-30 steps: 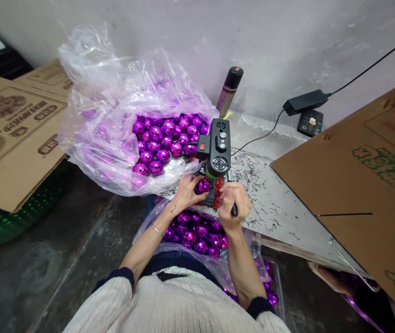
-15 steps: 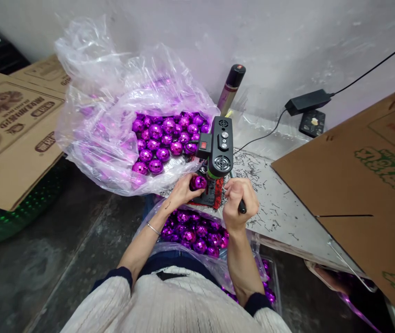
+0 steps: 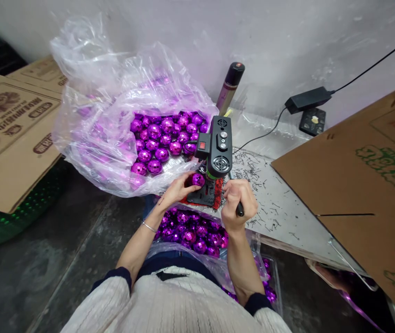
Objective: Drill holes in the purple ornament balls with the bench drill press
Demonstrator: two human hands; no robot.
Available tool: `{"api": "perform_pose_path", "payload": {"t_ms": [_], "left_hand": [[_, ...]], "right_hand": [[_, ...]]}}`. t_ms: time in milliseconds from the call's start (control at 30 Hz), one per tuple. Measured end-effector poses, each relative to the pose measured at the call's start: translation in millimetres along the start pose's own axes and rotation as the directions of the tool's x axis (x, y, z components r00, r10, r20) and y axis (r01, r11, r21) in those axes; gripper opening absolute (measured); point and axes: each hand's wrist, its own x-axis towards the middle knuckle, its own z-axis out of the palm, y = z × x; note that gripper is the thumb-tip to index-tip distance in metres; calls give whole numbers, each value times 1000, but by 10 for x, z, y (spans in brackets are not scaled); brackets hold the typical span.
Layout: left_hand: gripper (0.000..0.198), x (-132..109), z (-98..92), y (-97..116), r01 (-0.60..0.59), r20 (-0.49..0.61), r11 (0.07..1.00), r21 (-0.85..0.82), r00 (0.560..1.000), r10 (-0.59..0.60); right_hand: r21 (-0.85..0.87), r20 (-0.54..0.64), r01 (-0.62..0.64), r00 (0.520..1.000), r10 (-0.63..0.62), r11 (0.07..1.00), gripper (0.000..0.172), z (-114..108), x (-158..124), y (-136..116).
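Note:
My left hand (image 3: 179, 188) grips a shiny purple faceted ball (image 3: 197, 179) at the left side of a small black bench drill press (image 3: 221, 144). The ball is beside the machine's lower end, above its dark base plate (image 3: 202, 195); whether it touches the machine I cannot tell. Wrapped round the black-ended lever handle (image 3: 240, 209) at the machine's right is my right hand (image 3: 237, 203), closed in a fist. Behind my left hand, many similar balls (image 3: 161, 154) lie in an open clear plastic bag (image 3: 114, 178). More purple balls (image 3: 200, 231) fill a plastic-lined container at my lap.
Dark shavings lie scattered over the pale tabletop (image 3: 283, 226). A spray can (image 3: 231, 88) stands behind the machine. A black power adapter (image 3: 308, 99) is near the wall. Cardboard boxes flank the table, one at left (image 3: 17, 152), one at right (image 3: 363, 185).
My left hand and the ball have shifted slightly left, away from the machine's lower end. My right hand remains on the lever, almost in the same place.

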Motion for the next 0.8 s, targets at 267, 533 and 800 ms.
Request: {"api": "perform_pose_path", "payload": {"t_ms": [267, 533, 800], "left_hand": [[58, -62, 218, 132, -130, -57, 948, 291, 987, 152], [62, -24, 327, 44, -119, -79, 956, 269, 986, 145], [63, -22, 402, -93, -183, -87, 981, 62, 978, 188]], "right_hand": [[-37, 30, 15, 999, -14, 999, 25, -13, -18, 6], [-37, 19, 32, 999, -31, 999, 23, -13, -50, 21], [-66, 21, 64, 998, -62, 996, 22, -3, -181, 96]]}}
